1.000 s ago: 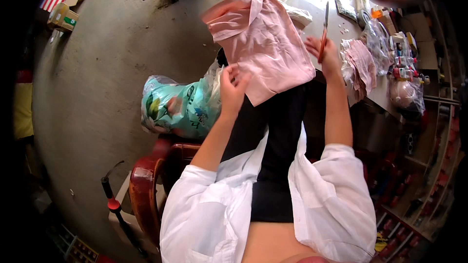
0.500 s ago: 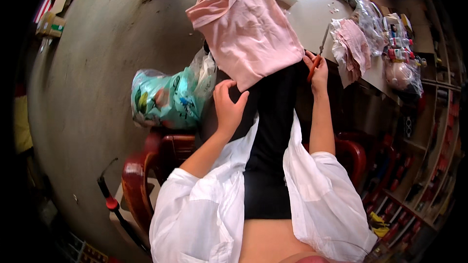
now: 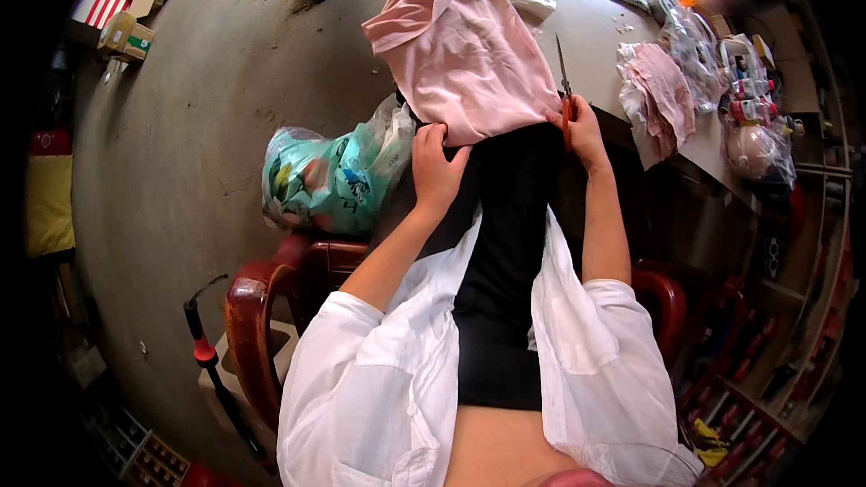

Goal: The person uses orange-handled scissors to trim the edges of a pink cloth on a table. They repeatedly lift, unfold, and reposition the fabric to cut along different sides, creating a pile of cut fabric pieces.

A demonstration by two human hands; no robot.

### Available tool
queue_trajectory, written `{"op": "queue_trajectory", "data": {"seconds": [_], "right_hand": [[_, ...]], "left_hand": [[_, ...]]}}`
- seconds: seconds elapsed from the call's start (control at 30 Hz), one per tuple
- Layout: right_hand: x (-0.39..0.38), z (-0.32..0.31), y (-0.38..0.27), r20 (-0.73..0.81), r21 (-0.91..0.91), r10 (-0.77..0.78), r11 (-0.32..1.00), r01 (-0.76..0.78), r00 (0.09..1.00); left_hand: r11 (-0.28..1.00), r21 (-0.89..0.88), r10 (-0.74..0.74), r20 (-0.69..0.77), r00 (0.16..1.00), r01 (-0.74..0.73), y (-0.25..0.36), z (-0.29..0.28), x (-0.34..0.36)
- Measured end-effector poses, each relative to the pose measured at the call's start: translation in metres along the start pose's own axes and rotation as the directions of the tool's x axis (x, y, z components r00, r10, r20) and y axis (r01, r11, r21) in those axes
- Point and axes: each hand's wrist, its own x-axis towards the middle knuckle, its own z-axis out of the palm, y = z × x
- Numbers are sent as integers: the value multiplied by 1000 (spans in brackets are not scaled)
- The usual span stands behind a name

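Head view: pink cloth (image 3: 474, 63) lies over black trousers (image 3: 505, 198); the left hand (image 3: 437, 167) curls at its near edge, pinch unclear. The right hand (image 3: 582, 131) clamps orange-handled scissors (image 3: 566, 117), which could nick it if tilted inward.

One view from the head

The fisheye camera looks down and forward from the wearer's head. Nearest it, along the lower edge, is the open white cloth shirt (image 3: 365, 406); the bare left hand (image 3: 437, 171) and bare right hand (image 3: 585, 133) sit farther off, above centre. Beyond them spread the smooth grey floor (image 3: 207, 108) at left and the pale flat-topped table (image 3: 582, 27) at upper right (edges bow toward the black rim).
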Motion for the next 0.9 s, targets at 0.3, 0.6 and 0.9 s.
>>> {"op": "queue_trajectory", "data": {"seconds": [0.3, 0.6, 0.9], "right_hand": [[34, -28, -96, -76, 478, -30, 876, 62, 997], [155, -53, -289, 296, 365, -486, 853, 373, 822], [141, -15, -501, 415, 311, -740, 663, 681, 530]], "left_hand": [[967, -150, 181, -154, 971, -204, 18, -41, 81], [850, 110, 522, -300, 798, -515, 45, -167, 332], [717, -536, 345, -282, 895, -445, 172, -288, 368]]}}
